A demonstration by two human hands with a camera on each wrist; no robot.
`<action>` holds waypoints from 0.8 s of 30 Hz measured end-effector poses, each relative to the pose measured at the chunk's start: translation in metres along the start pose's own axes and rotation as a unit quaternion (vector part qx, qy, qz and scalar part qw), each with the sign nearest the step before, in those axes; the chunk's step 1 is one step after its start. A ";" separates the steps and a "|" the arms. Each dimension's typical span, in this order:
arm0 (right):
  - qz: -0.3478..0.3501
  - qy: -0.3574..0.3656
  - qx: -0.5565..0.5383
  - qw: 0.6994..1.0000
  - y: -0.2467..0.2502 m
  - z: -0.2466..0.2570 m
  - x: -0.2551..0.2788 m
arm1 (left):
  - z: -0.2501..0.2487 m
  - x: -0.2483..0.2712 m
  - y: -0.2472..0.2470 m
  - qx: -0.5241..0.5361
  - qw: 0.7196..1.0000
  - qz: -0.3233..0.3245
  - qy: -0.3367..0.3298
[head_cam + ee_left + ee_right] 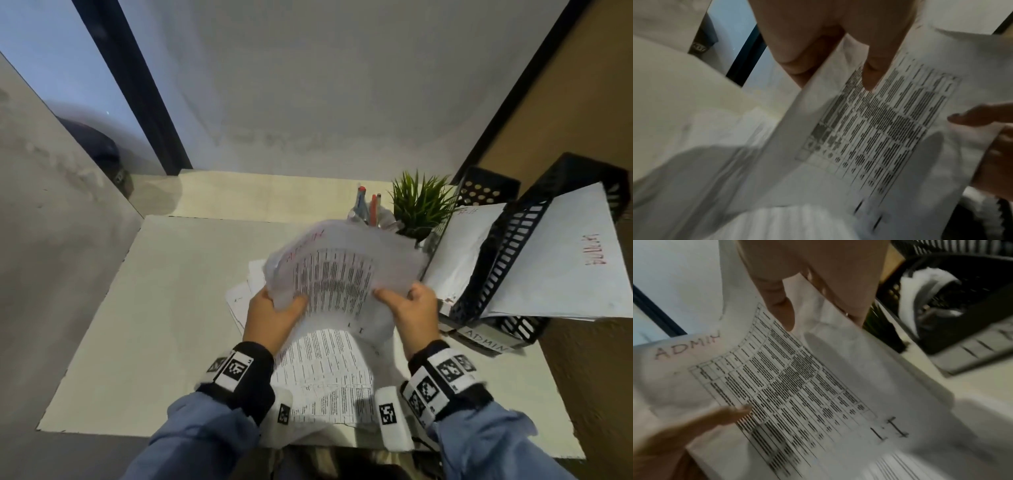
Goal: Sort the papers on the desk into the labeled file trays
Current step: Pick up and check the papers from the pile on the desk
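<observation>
Right hand (818,272) pinches ADMIN sheet (797,386); black tray (962,305) beside.

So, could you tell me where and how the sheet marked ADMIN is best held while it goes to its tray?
Probably by its two side margins near the bottom edge, as now: the left hand and right hand each pinch the ADMIN sheet there, thumb on top. It is limp and bows upward, so a two-sided hold from the person's side keeps it spread, and clear of the loose papers below.
</observation>
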State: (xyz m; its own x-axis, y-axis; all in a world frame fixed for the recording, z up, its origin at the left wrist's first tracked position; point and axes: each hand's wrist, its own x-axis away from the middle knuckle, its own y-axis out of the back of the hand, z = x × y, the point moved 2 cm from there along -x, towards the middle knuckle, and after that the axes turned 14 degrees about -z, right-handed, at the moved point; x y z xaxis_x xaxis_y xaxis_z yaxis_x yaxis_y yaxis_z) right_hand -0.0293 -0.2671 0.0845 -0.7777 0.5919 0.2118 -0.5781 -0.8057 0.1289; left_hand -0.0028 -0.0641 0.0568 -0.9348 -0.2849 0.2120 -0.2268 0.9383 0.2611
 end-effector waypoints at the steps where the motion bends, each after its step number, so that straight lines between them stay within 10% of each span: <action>1: 0.012 -0.034 0.024 0.999 -0.003 -0.012 0.003 | 0.007 0.003 -0.002 -0.018 1.000 0.012 0.021; 5: 0.008 -0.066 0.098 0.993 -0.004 -0.031 0.002 | 0.007 0.006 -0.006 -0.039 0.999 0.034 0.013; 11: -0.042 0.081 0.017 0.996 0.050 0.044 -0.025 | -0.076 0.010 -0.031 -0.065 0.982 0.112 -0.140; 16: -0.320 0.188 0.069 0.926 0.153 0.066 -0.057 | -0.145 0.045 -0.077 -0.070 0.945 0.139 -0.289; 18: -0.396 0.112 0.163 0.897 0.190 0.060 -0.069 | -0.161 0.060 -0.097 -0.063 0.932 0.141 -0.327; 21: -0.336 -0.089 0.213 0.913 0.220 0.037 -0.082 | -0.174 0.081 -0.132 -0.080 0.910 0.153 -0.377; 24: -0.297 -0.063 0.170 0.938 0.225 0.030 -0.082 | -0.178 0.101 -0.164 -0.117 0.898 0.157 -0.394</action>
State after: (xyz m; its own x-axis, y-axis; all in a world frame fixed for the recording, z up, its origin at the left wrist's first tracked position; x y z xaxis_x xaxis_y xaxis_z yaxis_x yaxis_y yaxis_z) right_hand -0.0878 -0.4974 0.1251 -0.2958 0.9482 0.1158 -0.7708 -0.3086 0.5573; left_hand -0.0110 -0.2820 0.2027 -0.8672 0.2996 -0.3979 0.0596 0.8555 0.5143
